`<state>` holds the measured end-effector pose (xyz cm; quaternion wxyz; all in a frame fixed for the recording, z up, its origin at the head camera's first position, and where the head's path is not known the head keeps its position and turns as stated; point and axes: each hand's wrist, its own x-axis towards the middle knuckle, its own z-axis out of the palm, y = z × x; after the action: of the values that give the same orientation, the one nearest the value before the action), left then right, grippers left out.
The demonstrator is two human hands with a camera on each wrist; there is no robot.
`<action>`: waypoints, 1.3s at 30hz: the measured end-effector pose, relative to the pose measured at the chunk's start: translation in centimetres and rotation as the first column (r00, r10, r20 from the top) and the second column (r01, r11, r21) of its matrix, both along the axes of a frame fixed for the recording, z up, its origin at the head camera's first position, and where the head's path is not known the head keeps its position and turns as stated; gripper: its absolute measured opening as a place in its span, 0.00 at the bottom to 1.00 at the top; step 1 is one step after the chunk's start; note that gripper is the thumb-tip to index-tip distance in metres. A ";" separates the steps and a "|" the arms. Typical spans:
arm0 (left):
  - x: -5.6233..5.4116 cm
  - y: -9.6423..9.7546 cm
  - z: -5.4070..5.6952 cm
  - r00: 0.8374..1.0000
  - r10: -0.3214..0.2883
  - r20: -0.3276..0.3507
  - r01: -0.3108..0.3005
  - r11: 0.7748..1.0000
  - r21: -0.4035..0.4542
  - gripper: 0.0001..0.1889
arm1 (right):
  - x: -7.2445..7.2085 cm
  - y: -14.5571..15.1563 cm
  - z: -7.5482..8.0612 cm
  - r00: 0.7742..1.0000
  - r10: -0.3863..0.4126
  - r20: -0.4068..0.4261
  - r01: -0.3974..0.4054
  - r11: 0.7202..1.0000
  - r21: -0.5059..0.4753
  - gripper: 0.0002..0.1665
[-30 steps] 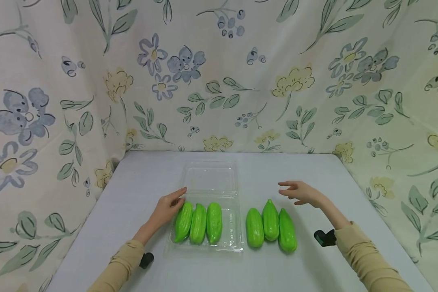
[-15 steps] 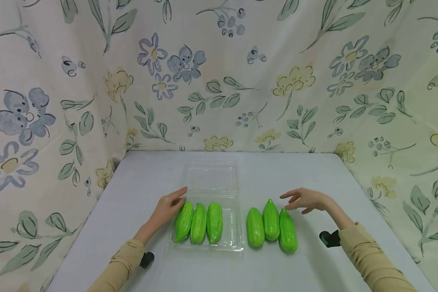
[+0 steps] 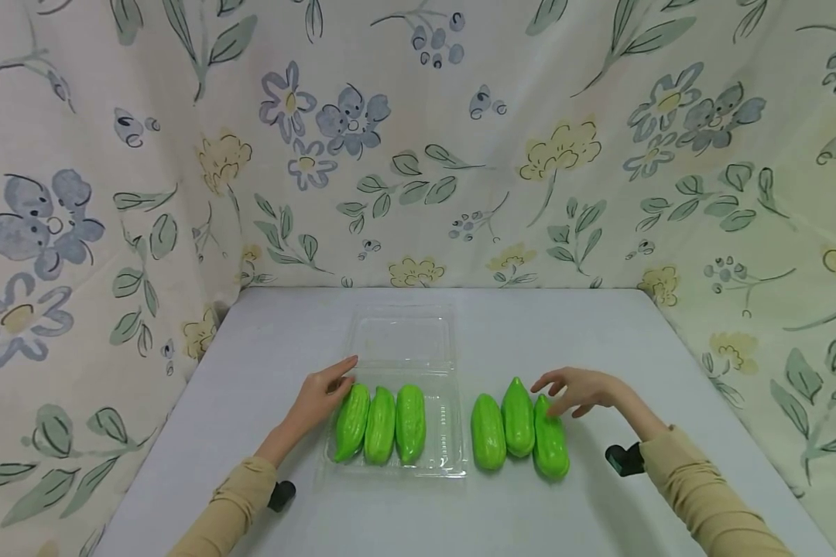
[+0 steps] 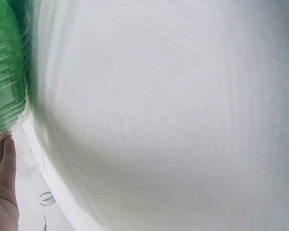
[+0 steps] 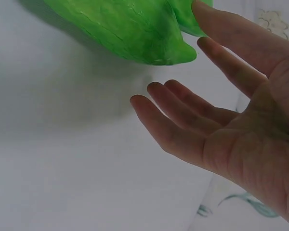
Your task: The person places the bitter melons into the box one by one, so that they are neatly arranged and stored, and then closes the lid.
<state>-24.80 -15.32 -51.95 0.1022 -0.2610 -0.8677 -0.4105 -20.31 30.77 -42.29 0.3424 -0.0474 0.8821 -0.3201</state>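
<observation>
A transparent plastic clamshell box lies with its lid folded back. In its left part, side by side, are three bright green, long, pointed vegetables resembling bitter melons. My left hand rests at the box's upper left edge; fairly straight fingers touch its ribbed wall in the left wrist view. Three more such vegetables, one the middle vegetable, lie to the right of the box. My right hand hovers with spread fingers at the tip of the rightmost vegetable, holding nothing.
A white-covered table bears everything. Floral cloth hangs behind it and along both sides. A dark wrist-worn device shows below each forearm, such as the right device.
My right hand has come down and nearer, from above and beyond the loose vegetables to the rightmost one's tip. My left hand, the box and the vegetables have stayed put.
</observation>
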 end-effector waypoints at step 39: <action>0.1 0.0 0.0 1.000 -0.005 0.025 0.004 1.000 0.023 0.21 | 0.2 -0.9 -2.2 0.998 0.028 -0.056 -0.025 0.998 0.049 0.20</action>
<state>-24.73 -15.29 -51.90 0.0934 -0.2565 -0.8637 -0.4237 -20.12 29.86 -44.47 0.3227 -0.0600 0.8981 -0.2926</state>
